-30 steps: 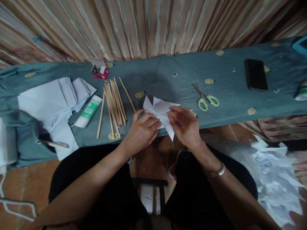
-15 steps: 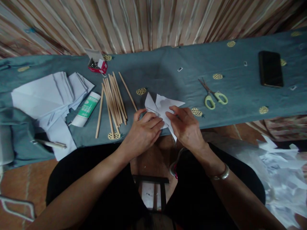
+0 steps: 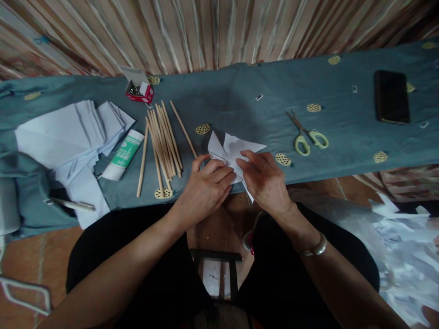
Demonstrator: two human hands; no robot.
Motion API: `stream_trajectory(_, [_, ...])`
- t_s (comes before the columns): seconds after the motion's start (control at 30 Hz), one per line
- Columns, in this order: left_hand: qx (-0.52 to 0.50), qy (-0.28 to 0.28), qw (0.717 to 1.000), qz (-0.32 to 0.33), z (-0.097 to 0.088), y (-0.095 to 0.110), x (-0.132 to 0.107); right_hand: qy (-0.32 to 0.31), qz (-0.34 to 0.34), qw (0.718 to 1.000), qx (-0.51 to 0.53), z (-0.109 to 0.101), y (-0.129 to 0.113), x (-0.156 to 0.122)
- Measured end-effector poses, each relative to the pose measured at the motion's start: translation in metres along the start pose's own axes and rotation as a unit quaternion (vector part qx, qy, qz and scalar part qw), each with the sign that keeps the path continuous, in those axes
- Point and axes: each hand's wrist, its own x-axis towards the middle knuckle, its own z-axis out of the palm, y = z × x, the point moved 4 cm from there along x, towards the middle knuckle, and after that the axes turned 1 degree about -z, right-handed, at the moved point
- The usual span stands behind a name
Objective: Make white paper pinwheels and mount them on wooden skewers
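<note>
A white paper pinwheel (image 3: 235, 147), cut and folded into pointed blades, lies at the front edge of the cloth-covered table. My left hand (image 3: 209, 185) is closed on its left side, fingers pressing a folded part down. On the right side, my right hand (image 3: 264, 178) has its fingers curled around the paper, thumb side toward the middle. The centre of the pinwheel is partly covered by both hands. Just left of my left hand, a single wooden stick (image 3: 183, 128) lies apart from a bunch of several wooden sticks (image 3: 166, 141).
Left of the sticks are a green-and-white glue tube (image 3: 123, 155), stacked white paper sheets (image 3: 58, 132), a pen (image 3: 73, 205) and an open red box of small metal pins (image 3: 139, 91). Green-handled scissors (image 3: 307, 137) and a black phone (image 3: 392, 97) lie right. Paper pieces (image 3: 408, 256) fill a bag at lower right.
The camera view has shifted slightly. Both hands keep nearly the same hold on the paper pinwheel.
</note>
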Motion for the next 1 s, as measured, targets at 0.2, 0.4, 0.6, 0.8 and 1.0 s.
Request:
stream_trajectory(0.2, [0.0,-0.004,1.0,0.0,-0.0004,0.0005,0.0001,0.008,-0.017,1.0,0.002,-0.0014,-0.0014,0.0004])
stream_trajectory(0.4, [-0.005,0.0,1.0,0.002,-0.0009,0.0005,0.0003,-0.005,-0.026,1.0,-0.003,0.0009,-0.002,-0.0009])
stream_trajectory(0.6, [-0.004,0.0,1.0,0.002,0.0003,0.0002,-0.0003,-0.016,-0.03,0.999,-0.006,0.0019,-0.0026,-0.0008])
stream_trajectory(0.8, [-0.005,0.002,1.0,0.003,0.0004,0.0004,-0.0003,-0.033,-0.02,0.999,0.002,0.0029,-0.002,-0.0005])
stream_trajectory(1.0, [-0.001,0.006,1.0,0.003,0.0006,0.0004,-0.0004,-0.034,-0.038,0.999,-0.019,0.001,-0.0049,0.0016])
